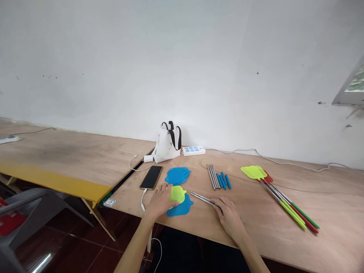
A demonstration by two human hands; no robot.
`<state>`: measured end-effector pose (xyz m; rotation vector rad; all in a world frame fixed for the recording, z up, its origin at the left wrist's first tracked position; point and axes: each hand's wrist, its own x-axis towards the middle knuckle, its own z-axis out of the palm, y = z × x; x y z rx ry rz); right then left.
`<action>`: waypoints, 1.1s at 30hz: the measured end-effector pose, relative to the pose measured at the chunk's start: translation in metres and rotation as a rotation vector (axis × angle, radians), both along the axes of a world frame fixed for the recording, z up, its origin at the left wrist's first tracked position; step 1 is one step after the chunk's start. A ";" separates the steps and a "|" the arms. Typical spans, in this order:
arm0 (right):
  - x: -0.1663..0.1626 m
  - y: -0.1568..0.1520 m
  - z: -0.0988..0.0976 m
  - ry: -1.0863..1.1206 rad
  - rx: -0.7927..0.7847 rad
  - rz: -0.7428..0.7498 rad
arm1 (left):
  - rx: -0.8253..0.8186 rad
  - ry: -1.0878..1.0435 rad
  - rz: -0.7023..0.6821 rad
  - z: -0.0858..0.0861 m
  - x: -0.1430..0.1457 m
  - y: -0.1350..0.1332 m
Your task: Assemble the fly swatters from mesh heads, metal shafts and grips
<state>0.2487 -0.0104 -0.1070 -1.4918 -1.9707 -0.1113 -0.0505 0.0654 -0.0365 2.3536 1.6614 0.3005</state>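
My left hand (pixel 160 201) lies flat on the wooden table (pixel 270 227), fingers spread, touching a yellow-green swatter head (pixel 176 193) that rests on a blue swatter head (pixel 182 208). My right hand (pixel 229 217) is closed round the near end of a metal rod (pixel 202 198) with a green tip, which lies on the table pointing left toward the heads. A stack of blue swatter heads (pixel 177 175) lies just beyond.
Metal rods (pixel 212 176) and blue handle grips (pixel 224 180) lie mid-table. Assembled fly swatters (pixel 280 195) lie at right. A phone (pixel 151 177) on a cable, a white bag (pixel 167 143) and a power strip (pixel 193 150) sit near the wall. Another table (pixel 57 159) stands left.
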 end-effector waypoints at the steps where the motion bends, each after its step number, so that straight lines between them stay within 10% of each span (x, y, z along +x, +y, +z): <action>1: 0.000 0.000 0.000 0.012 -0.010 0.007 | -0.030 0.010 0.019 -0.001 -0.003 0.002; 15: 0.004 0.001 -0.002 -0.081 0.031 -0.003 | -0.076 -0.192 0.013 0.009 -0.006 0.004; 23: -0.001 -0.010 0.008 -0.169 0.178 -0.108 | 0.089 -0.722 0.074 0.015 0.006 0.012; 33: 0.000 -0.011 0.012 -0.127 0.198 -0.166 | -0.206 -1.412 0.035 0.011 0.029 0.007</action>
